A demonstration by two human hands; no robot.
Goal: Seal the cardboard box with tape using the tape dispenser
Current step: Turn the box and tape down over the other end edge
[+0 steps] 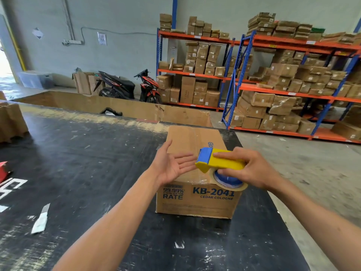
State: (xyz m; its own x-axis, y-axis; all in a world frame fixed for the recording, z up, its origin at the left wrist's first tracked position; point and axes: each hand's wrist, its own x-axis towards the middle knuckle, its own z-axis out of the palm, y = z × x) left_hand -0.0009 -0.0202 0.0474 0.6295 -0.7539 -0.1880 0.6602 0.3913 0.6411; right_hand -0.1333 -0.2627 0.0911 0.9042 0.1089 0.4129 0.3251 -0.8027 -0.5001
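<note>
A closed cardboard box [187,139] printed "KB-2041 CEDAR COLOGNE" stands on the black table [88,163], with clear tape along its top seam. My right hand [252,169] grips a yellow and blue tape dispenser [218,163] above the box's near top edge; its tape roll hangs over the front face. My left hand [172,165] is open, palm up, fingers apart, just left of the dispenser's blue front end and over the box's left edge. It holds nothing.
A utility knife [41,218] lies on the table at the left. A flattened cardboard piece [11,122] sits at the far left edge, a red object [4,170] beside it. A long cardboard sheet [117,106] borders the table's far side. Shelving racks with boxes [283,81] and two motorbikes [129,87] stand behind.
</note>
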